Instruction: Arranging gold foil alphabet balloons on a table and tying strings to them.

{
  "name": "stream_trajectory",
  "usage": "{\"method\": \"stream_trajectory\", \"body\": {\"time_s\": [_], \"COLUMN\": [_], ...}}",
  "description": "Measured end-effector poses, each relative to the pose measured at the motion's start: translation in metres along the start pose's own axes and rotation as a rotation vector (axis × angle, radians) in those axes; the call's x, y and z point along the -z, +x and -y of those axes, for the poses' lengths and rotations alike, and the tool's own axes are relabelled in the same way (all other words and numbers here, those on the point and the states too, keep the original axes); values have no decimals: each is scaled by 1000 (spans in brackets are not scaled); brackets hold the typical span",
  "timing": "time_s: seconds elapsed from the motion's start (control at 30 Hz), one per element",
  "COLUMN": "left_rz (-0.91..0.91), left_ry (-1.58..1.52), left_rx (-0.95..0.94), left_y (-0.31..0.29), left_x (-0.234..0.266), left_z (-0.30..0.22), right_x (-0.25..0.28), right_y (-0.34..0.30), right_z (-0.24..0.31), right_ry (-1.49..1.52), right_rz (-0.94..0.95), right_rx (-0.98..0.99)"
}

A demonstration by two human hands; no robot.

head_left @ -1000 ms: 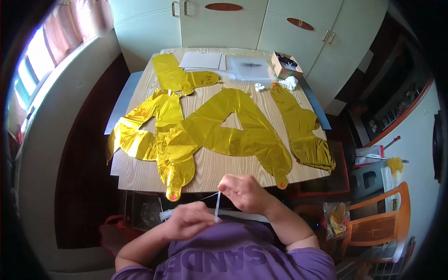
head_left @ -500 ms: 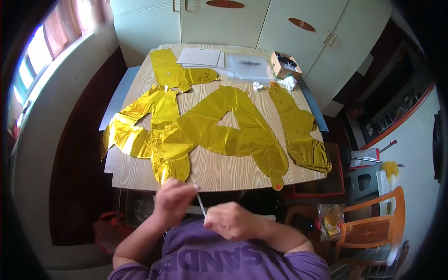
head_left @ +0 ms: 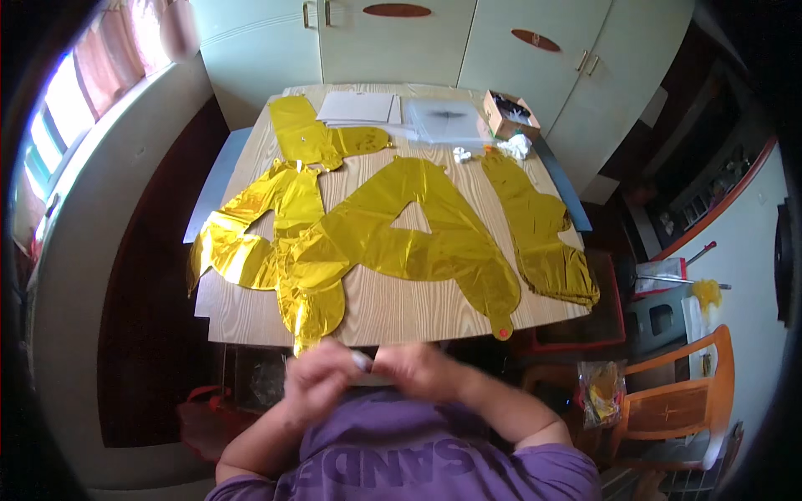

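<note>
Hands: left hand [head_left: 319, 380] and right hand [head_left: 418, 371] close together, just off the counter's [head_left: 401, 313] near edge — fingers curled, blurred; grip I cannot tell.
Pale bit [head_left: 361, 361]: at the left fingertips.
Gold foil balloon [head_left: 409, 252]: crinkled, triangular-holed, flat on the counter.

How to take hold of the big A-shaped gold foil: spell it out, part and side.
Probably pinch the A-shaped gold foil by its narrow, red-dotted right tab, from the near side: that tab reaches the near edge of the table, while the rest lies wide and flattish.
</note>
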State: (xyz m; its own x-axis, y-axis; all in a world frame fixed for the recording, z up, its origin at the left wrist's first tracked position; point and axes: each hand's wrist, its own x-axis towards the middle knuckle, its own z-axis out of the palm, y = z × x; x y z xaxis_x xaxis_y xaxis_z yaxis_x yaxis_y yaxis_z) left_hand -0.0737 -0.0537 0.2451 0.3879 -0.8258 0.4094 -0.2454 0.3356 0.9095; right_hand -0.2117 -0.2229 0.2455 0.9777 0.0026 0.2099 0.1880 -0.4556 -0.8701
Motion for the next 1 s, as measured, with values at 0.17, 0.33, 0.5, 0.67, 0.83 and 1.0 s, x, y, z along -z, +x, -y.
{"method": "stream_trajectory", "body": {"time_s": [0.17, 0.33, 0.5, 0.67, 0.83, 1.0], "left_rz": [249, -138, 383, -129, 195, 233], "left_ry": [336, 436, 146, 376, 47, 437], "left_rx": [-134, 66, -27, 231, 40, -27], "left_y": [0, 14, 7, 13, 7, 13], "left_x": [-5, 7, -11, 16, -7, 10], "left_z": [6, -4, -7, 9, -2, 24], "right_x": [18, -15, 24, -14, 16, -6], "right_y": [6, -8, 17, -4, 8, 4], "right_z": [36, 9, 27, 15, 10, 17], "right_ry": [-9, -4, -127, -18, -116, -34], "right_rz": [-56, 18, -158, 91, -182, 103], "right_rx": [134, 145, 113, 107, -26, 88]}}
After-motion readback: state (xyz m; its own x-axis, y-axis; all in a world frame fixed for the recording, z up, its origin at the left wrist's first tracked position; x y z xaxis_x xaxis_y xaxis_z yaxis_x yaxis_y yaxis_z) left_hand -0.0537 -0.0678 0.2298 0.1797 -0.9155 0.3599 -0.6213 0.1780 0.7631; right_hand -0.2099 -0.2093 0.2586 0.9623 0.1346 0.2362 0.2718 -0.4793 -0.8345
